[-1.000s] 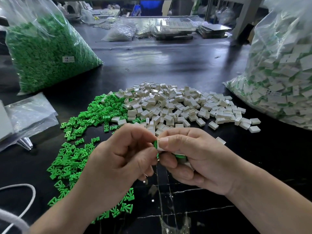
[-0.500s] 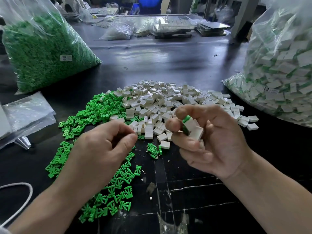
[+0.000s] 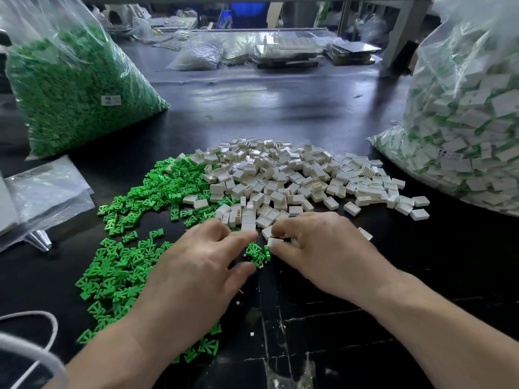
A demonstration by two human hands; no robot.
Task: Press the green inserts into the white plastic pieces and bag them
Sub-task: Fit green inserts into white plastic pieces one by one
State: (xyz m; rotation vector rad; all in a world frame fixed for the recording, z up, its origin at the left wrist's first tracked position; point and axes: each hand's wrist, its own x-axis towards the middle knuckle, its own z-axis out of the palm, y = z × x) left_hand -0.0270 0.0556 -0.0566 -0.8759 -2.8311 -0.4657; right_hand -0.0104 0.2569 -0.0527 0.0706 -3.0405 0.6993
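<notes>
Right hand (image 3: 323,248) palm-down, fingertips curled, pinching a white piece (image 3: 274,242) at the near edge of the white pile (image 3: 295,178); left hand (image 3: 202,265) palm-down, fingers loosely spread, holding nothing; green inserts (image 3: 254,254) between both hands; filled bag (image 3: 463,122) far right.

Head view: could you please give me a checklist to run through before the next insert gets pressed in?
1. Loose green inserts within reach of the left hand: ok.
2. Left hand holding an insert: not ok, its fingers are spread above them.
3. Right hand gripping a white piece: ok, fingertips curl on it.
4. White pile close to the right hand: ok.
5. Finished-parts bag open at its mouth: cannot tell, the top is cropped.
</notes>
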